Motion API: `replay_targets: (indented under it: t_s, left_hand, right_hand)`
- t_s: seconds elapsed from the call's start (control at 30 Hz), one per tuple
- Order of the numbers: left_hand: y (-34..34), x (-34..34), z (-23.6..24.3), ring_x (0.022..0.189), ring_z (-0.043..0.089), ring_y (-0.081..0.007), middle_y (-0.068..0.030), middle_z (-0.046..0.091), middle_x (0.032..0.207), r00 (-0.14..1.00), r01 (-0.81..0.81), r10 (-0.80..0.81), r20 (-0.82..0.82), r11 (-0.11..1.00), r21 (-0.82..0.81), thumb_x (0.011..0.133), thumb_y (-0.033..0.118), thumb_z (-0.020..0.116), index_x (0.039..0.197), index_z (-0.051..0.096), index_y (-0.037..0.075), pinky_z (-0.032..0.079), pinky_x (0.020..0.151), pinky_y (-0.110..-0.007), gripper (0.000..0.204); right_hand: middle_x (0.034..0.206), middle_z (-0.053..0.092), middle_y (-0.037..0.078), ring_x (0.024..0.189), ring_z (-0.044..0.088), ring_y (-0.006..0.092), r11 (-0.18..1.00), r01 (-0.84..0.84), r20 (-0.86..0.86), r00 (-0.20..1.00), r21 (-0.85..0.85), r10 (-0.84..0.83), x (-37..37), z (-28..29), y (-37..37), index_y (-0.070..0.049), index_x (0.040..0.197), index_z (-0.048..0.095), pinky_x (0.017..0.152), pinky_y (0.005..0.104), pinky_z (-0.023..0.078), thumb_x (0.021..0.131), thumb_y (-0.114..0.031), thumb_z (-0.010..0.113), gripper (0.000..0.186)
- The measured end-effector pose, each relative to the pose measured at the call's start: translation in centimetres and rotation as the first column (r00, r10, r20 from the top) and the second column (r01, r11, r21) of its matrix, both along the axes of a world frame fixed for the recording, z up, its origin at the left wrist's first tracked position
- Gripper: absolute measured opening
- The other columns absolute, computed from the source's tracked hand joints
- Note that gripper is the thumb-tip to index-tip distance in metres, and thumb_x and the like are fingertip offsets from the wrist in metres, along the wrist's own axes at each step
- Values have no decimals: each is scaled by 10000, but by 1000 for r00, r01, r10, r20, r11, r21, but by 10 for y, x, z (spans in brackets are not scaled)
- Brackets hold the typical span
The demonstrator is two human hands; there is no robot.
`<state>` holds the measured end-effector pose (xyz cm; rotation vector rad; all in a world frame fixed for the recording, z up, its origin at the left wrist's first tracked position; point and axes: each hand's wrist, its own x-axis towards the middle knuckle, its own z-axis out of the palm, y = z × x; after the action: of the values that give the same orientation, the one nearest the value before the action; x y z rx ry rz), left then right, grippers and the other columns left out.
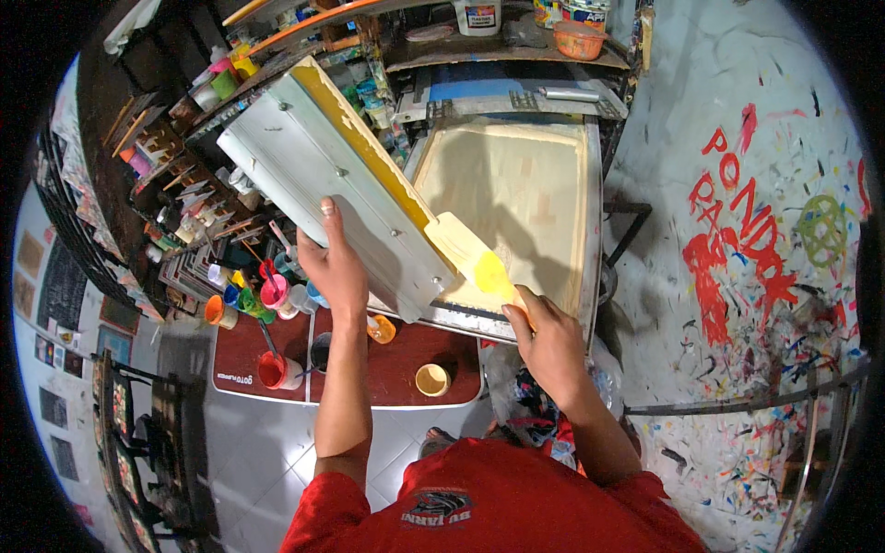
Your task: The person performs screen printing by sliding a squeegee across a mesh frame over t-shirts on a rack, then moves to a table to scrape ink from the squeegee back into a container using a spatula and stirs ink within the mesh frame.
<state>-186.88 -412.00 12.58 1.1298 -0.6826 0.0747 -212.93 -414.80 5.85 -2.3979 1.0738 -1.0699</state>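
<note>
With our left hand (336, 272) we grip the lower side of a long, bolted metal squeegee (341, 194), thumb pointing up across its face, fingers hidden behind. Our right hand (548, 346) closes around the handle of a cream spatula (456, 241) smeared with bright yellow ink (491, 274), its blade against the squeegee's edge. We hold the squeegee aslant over the left side of a screen-printing frame (562, 221). Our left forearm rises nearly straight; our right slants inward.
</note>
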Motion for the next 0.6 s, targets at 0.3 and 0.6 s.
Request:
replay_targets:
  t_s: [0.3,0.6]
  left_hand:
    - [12,-2,-1,988,582,-138,-95,677,1090,994,15,-15,105,1000,3,1031,279,632,1195,614,-56,471,898,-295,373]
    - [21,0,-6,882,588,-124,-76,684,1001,985,-23,23,168,1000,-1,1024,243,644,1122,633,-57,492,808,-288,316]
  right_hand:
    - [923,708,219,807,696,414,998,-62,84,995,-7,62,33,56,-2,-11,1181,633,701,495,550,999,-271,609,318]
    - [930,714,226,829,698,415,994,-74,172,981,-78,86,63,110,-5,-4,1159,646,733,496,544,990,-265,617,312]
